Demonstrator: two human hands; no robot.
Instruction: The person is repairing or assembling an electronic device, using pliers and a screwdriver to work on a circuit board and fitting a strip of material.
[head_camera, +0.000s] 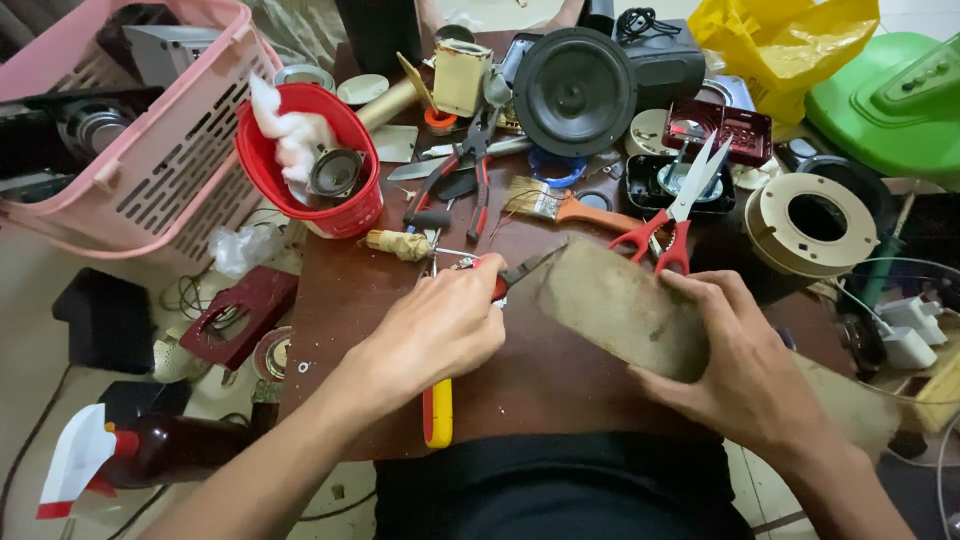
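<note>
My left hand (440, 330) is closed around a small red-handled tool (515, 274) whose dark tip touches the near end of a long tan strip of stiff material (620, 305). My right hand (740, 365) grips that strip from the right and holds it tilted over the brown table (345, 310). A yellow-handled tool (437, 412) lies on the table under my left hand. Red-handled scissors (675, 215) lie just beyond the strip.
A red tub (285, 175) with white wadding and a small speaker sits at the left. A large black speaker (575, 90), red pliers (460, 175), a paintbrush (560, 205) and a beige ring (810, 225) crowd the far side. A pink basket (170, 170) stands at the left.
</note>
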